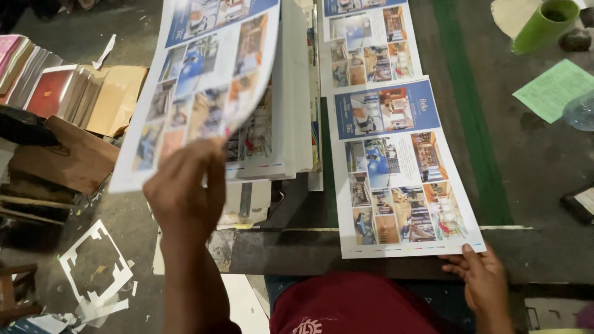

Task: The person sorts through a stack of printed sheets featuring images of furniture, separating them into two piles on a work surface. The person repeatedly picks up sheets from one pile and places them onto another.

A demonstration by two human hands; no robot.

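Observation:
My left hand is raised and pinches the near edge of a large printed sheet with photo panels, lifted and curling above a thick stack of similar sheets. My right hand rests at the near right corner of another printed sheet lying flat on the dark table, thumb on the sheet's edge. The lifted sheet hides part of the stack under it.
Books and cardboard pieces pile up at the left. Paper scraps lie on the floor at the lower left. A green cup, a green paper and a clear bottle sit on the right. A green stripe runs along the table.

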